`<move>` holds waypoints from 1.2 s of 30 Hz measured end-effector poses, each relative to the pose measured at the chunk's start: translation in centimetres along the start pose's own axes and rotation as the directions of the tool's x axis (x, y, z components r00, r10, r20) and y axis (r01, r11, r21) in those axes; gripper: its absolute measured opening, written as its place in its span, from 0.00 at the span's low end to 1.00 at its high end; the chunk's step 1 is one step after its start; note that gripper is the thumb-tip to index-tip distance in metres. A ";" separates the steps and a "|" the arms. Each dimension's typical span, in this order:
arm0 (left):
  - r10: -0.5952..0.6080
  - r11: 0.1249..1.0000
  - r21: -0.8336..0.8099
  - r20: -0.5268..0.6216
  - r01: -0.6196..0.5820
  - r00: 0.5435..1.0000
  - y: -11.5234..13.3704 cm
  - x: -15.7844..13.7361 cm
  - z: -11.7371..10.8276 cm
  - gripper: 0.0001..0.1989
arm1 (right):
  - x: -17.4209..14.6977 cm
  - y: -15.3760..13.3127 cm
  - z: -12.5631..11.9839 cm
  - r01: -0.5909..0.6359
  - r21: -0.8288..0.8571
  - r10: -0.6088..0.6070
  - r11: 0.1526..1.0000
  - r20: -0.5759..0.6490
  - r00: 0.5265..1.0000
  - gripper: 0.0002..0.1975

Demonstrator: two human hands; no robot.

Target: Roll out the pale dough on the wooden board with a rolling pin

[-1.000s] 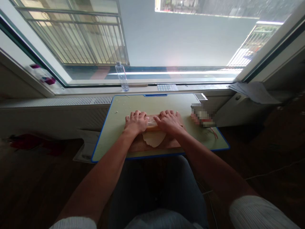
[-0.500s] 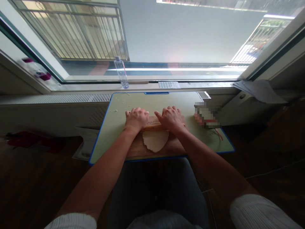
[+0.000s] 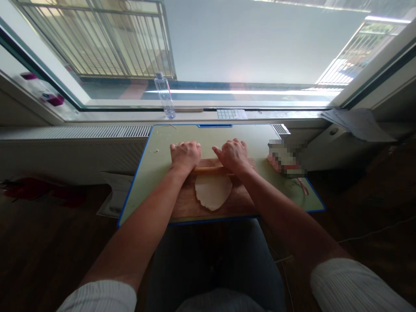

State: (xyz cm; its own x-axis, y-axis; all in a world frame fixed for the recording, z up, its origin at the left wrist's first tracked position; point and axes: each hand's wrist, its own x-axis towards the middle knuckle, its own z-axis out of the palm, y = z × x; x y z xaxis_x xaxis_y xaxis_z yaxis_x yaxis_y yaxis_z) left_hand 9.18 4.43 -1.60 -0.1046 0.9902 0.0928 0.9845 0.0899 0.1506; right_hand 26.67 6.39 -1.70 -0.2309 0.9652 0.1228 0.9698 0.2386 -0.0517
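A wooden rolling pin [image 3: 209, 170] lies crosswise over the far edge of a flat, pale sheet of dough [image 3: 213, 193]. My left hand [image 3: 186, 153] is closed over the pin's left part, knuckles up. On its right part my right hand [image 3: 234, 154] is curled, the thumb sticking out to the left. Both hands hide the pin's ends. The dough is roughly round with a ragged left edge, and it rests on a wooden board [image 3: 185, 206] between my forearms.
The board sits on a light green, blue-edged table [image 3: 139, 186]. A pixelated object [image 3: 286, 158] lies at its right. Beyond are a radiator [image 3: 74, 131], a window sill with a clear bottle [image 3: 165, 97], and papers [image 3: 359, 123] at right. Small dough scraps [image 3: 156, 151] lie at left.
My hands have pushed the rolling pin slightly away from me, and more of the dough shows on the near side. The view has shifted a little.
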 end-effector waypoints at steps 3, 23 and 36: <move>-0.011 1.000 0.002 0.013 0.011 1.000 -0.1 0.6 0.1 0.28 | 0.6 0.1 0.3 -0.006 0.000 0.006 1.000 0.005 1.000 0.32; -0.060 0.998 -0.024 0.060 0.061 0.996 -0.4 3.4 1.1 0.27 | 3.6 0.5 0.7 -0.104 0.069 0.099 0.992 0.075 0.992 0.29; 0.029 0.999 -0.022 -0.015 -0.029 0.999 -0.3 1.0 0.7 0.24 | 1.0 0.3 0.3 -0.114 0.093 0.115 0.989 -0.004 0.993 0.29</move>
State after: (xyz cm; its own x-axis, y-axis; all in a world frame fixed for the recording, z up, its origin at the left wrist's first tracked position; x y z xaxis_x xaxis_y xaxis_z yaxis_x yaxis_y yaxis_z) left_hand 8.89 5.46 -2.22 -0.0782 0.9906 0.1122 0.9838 0.0584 0.1697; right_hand 26.75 7.43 -1.87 -0.1171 0.9858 0.1201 0.9782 0.1354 -0.1574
